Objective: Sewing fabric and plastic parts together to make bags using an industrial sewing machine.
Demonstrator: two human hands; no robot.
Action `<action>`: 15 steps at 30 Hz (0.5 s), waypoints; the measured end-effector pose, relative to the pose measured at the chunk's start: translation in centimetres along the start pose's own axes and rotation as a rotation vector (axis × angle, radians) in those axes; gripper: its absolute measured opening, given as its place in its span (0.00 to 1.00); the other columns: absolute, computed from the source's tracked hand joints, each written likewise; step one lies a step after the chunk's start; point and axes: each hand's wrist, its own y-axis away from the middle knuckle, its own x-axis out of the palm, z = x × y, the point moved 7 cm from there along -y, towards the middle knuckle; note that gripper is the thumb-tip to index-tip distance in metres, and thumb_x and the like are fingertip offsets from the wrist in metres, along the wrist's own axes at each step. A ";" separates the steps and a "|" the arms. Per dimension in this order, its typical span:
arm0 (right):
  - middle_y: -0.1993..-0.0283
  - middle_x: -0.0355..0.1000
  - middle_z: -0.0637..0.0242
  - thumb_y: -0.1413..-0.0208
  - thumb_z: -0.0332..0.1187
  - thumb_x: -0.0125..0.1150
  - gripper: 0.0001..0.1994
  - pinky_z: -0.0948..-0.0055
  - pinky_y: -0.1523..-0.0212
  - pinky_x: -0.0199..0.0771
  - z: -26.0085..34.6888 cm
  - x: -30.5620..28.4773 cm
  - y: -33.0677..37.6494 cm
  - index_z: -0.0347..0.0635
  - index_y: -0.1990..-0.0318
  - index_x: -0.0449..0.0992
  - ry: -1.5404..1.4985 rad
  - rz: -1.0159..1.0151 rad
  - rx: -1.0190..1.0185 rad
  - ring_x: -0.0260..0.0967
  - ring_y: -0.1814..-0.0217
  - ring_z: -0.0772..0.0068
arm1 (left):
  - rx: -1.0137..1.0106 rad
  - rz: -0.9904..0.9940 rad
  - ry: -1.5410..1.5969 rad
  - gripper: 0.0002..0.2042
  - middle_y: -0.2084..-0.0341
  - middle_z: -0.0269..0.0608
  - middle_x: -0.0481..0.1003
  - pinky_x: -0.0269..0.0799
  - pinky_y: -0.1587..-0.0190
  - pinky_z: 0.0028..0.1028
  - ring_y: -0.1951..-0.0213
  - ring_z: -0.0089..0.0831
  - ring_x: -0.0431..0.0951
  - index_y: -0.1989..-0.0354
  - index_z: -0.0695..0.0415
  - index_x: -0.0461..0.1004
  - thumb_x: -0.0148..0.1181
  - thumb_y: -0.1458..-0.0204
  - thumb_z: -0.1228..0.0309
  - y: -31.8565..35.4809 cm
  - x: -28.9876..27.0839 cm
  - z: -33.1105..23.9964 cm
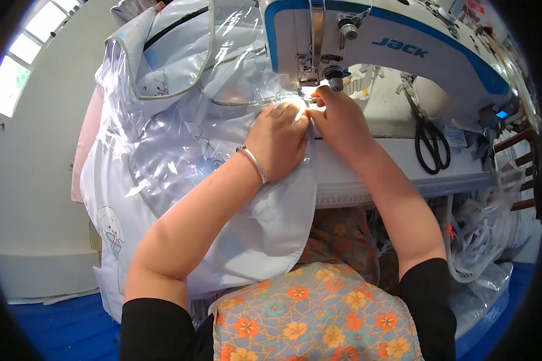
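White printed fabric (pixel 271 240) with clear plastic sheet (pixel 168 144) over it runs under the needle area of a white and blue sewing machine (pixel 367 36). My left hand (pixel 277 138) lies on this material just in front of the presser foot (pixel 308 84), fingers slightly bent and pressing down. Close beside it, my right hand (pixel 340 117) pinches the material's right edge, its index finger near the foot. The fingertips of both hands almost meet; glare from the machine's lamp partly washes out what lies between them.
Black-handled scissors (pixel 430 141) lie on the machine table (pixel 397 156), right of my right forearm. A ruler-like strip (pixel 343 195) follows the table's front edge. Clear plastic scraps (pixel 479 222) hang at the right. Folded fabric with grey piping (pixel 162 66) is piled at the far left.
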 end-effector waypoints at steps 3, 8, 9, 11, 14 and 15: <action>0.64 0.75 0.59 0.44 0.29 0.60 0.04 0.60 0.64 0.75 -0.6 1.8 -0.7 0.40 0.64 0.76 0.201 0.084 -0.137 0.75 0.64 0.58 | 0.013 -0.073 0.016 0.15 0.62 0.50 0.74 0.67 0.47 0.43 0.54 0.45 0.74 0.56 0.64 0.76 0.57 0.52 0.71 0.2 -0.1 0.1; 0.65 0.73 0.62 0.48 0.29 0.58 0.03 0.60 0.62 0.77 1.3 2.2 -0.1 0.42 0.67 0.76 0.420 0.145 -0.334 0.75 0.62 0.57 | -0.015 -0.069 0.065 0.08 0.66 0.49 0.75 0.69 0.51 0.41 0.57 0.44 0.76 0.67 0.62 0.78 0.58 0.52 0.71 0.5 -0.3 0.5; 0.65 0.73 0.62 0.48 0.29 0.58 0.03 0.60 0.62 0.77 1.3 2.1 -0.1 0.42 0.67 0.76 0.424 0.147 -0.334 0.75 0.62 0.57 | -0.015 -0.071 0.068 0.08 0.66 0.49 0.75 0.69 0.51 0.41 0.57 0.44 0.76 0.67 0.62 0.78 0.58 0.52 0.71 0.5 -0.6 0.4; 0.64 0.72 0.64 0.49 0.29 0.58 0.04 0.61 0.61 0.77 1.5 2.2 0.5 0.44 0.66 0.77 0.483 0.206 -0.429 0.75 0.59 0.60 | -0.028 -0.025 0.033 0.06 0.68 0.47 0.75 0.70 0.53 0.41 0.59 0.43 0.77 0.70 0.61 0.78 0.58 0.53 0.72 0.4 -0.6 0.1; 0.63 0.71 0.66 0.49 0.29 0.57 0.05 0.62 0.61 0.77 1.7 1.9 0.8 0.45 0.65 0.78 0.505 0.177 -0.429 0.74 0.57 0.62 | -0.061 -0.013 0.040 0.06 0.68 0.48 0.75 0.71 0.54 0.40 0.59 0.44 0.77 0.71 0.61 0.78 0.58 0.53 0.72 -0.1 -0.2 0.6; 0.63 0.71 0.66 0.49 0.29 0.57 0.05 0.62 0.61 0.77 1.8 1.8 0.9 0.45 0.65 0.78 0.507 0.180 -0.431 0.74 0.57 0.62 | -0.062 -0.015 0.042 0.06 0.68 0.48 0.75 0.71 0.54 0.40 0.59 0.44 0.77 0.71 0.61 0.78 0.58 0.53 0.72 -0.2 -0.2 0.7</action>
